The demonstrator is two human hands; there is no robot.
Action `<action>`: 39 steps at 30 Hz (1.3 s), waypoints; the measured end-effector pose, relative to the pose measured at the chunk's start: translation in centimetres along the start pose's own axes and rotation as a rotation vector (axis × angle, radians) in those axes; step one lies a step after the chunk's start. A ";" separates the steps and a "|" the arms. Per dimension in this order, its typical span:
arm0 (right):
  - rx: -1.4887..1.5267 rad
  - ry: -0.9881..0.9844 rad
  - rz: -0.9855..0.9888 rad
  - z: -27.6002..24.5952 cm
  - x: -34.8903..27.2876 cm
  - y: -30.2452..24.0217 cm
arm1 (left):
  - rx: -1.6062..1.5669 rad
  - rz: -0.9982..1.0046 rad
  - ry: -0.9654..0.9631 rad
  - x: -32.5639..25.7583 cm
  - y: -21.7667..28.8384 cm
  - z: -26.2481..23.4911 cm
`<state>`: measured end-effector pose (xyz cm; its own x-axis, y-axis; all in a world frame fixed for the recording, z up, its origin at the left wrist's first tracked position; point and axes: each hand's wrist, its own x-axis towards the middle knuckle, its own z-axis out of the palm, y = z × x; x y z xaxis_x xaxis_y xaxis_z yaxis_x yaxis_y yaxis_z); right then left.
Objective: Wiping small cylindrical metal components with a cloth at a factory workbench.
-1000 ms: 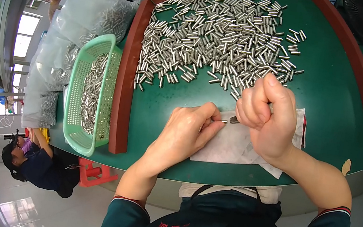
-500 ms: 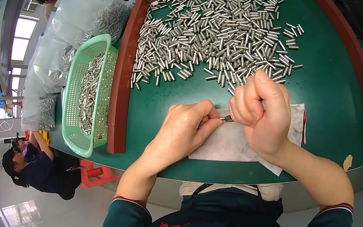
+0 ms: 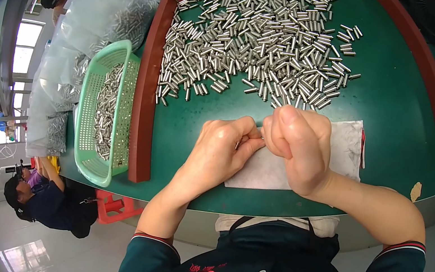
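Down at the near edge of the green table, the person's two hands meet over a white cloth that lies flat on the tabletop. The left hand has its fingers curled and pressed together, the thumb and forefinger tips pinched toward the other hand. The right hand is closed almost into a fist, its fingertips bunched against those of the left. Whatever small piece sits between the fingertips is hidden by them, so what they pinch cannot be told.

Just beyond the hands, a wide heap of small metal cylinders spreads across the green surface, the nearest ones lying close to the knuckles of the right hand. A red-brown raised border runs along the left side of the heap and curves round the far side and the right.

Outside that border, on the left, a light-green plastic basket rests on the table's edge, with more of the same metal cylinders lying in it. Clear plastic bags filled with such parts are stacked beyond the basket. Below the table's left rim, another person in dark clothes sits on the pale floor beside a red stool.
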<state>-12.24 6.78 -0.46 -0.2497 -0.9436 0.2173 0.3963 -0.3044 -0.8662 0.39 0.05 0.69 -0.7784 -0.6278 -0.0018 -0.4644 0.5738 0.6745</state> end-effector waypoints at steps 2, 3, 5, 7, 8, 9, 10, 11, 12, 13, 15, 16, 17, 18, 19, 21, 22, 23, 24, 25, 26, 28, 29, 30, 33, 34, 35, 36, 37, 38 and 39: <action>0.056 0.047 0.039 0.1 0.1 0.2 | 0.008 0.012 0.007 0.0 -0.1 0.2; 0.055 0.050 0.033 -0.2 0.4 0.2 | -0.002 -0.005 0.003 0.0 -0.2 0.3; 0.256 0.057 0.123 -0.6 1.0 0.1 | -0.008 -0.020 -0.002 0.0 -0.2 0.2; 0.276 0.094 0.115 -0.7 1.3 -0.4 | 0.006 -0.032 -0.020 -0.1 -0.2 -0.2; 0.267 0.094 0.074 -0.6 1.6 -0.9 | 0.008 -0.032 -0.014 -0.1 -0.2 -0.3; 0.275 0.101 0.072 -0.7 1.6 -1.4 | -0.043 -0.049 -0.026 -0.1 -0.3 -0.4; 0.322 0.079 0.078 -0.9 1.3 -1.4 | -0.093 -0.065 -0.037 -0.1 -0.4 -0.5; 0.368 0.056 0.077 -1.2 1.3 -1.3 | -0.308 -0.127 -0.032 0.1 -0.8 -0.7; 0.344 0.077 0.078 -1.1 1.2 -1.2 | -0.522 -0.186 -0.028 0.3 -1.3 -0.9; 0.328 0.064 0.080 -1.3 1.2 -0.9 | -0.916 -0.298 -0.153 0.3 -2.0 -1.4; 0.299 0.055 0.110 -1.1 1.1 -0.5 | -1.498 -0.311 -0.310 0.3 -3.0 -2.0; 0.283 0.080 0.123 -0.9 1.2 -0.5 | -1.541 -0.312 -0.311 0.2 -3.4 -2.0; 0.263 0.111 0.141 -0.7 1.3 -0.6 | -1.559 -0.337 -0.280 0.3 -3.3 -1.8; 0.278 0.108 0.153 -0.8 1.3 -0.6 | -1.577 -0.363 -0.249 0.4 -3.3 -1.7; 0.289 0.097 0.151 -1.0 1.2 -0.6 | -1.625 -0.394 -0.258 0.5 -3.5 -1.7; 0.306 0.092 0.154 -1.1 1.2 -0.6 | -1.638 -0.413 -0.245 0.6 -3.5 -1.7; 0.307 0.084 0.151 -1.1 1.2 -0.6 | -1.650 -0.404 -0.249 0.6 -3.5 -1.7; 0.311 0.084 0.151 -1.2 1.2 -0.6 | -1.650 -0.400 -0.246 0.6 -3.5 -1.7; 0.316 0.085 0.151 -1.3 1.3 -0.5 | -1.650 -0.402 -0.229 0.7 -3.4 -1.7; 0.320 0.083 0.151 -1.3 1.4 -0.4 | -1.650 -0.403 -0.212 0.7 -3.4 -1.7; 0.319 0.080 0.150 -1.4 1.4 -0.4 | -1.651 -0.400 -0.210 0.7 -3.4 -1.7; 0.317 0.080 0.162 -1.4 1.5 -0.5 | -1.622 -0.327 -0.186 0.7 -3.4 -1.6; 0.316 0.078 0.161 -1.3 1.5 -0.6 | -1.622 -0.325 -0.185 0.7 -3.4 -1.7; 0.310 0.089 0.166 -1.3 1.5 -0.6 | -1.617 -0.335 -0.182 0.8 -3.4 -1.8; 0.297 0.094 0.169 -1.2 1.5 -0.8 | -1.639 -0.322 -0.120 0.7 -3.6 -2.6; 0.290 0.091 0.165 -1.2 1.5 -0.8 | -1.584 -0.270 -0.045 0.5 -3.6 -3.5; 0.286 0.096 0.170 -1.4 1.6 -0.5 | -1.437 -0.237 0.151 0.4 -3.5 -4.3; 0.283 0.096 0.168 -1.6 1.6 -0.5 | -1.238 -0.167 0.388 0.3 -3.3 -5.3; 0.279 0.098 0.166 -1.7 1.6 -0.5 | -1.033 -0.096 0.650 0.2 -3.6 -6.3; 0.284 0.089 0.171 -1.4 1.6 -0.5 | -0.794 0.006 0.862 -0.6 -3.1 -7.8; 0.287 0.084 0.164 -1.2 1.7 -0.6 | -0.415 -0.003 1.101 -0.9 -2.3 -8.7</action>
<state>-13.94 5.54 -0.16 -0.2292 -0.9727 0.0370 0.6671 -0.1846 -0.7217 5.87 -5.25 5.52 0.1021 -0.8612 0.4979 -0.1348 0.4839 0.8647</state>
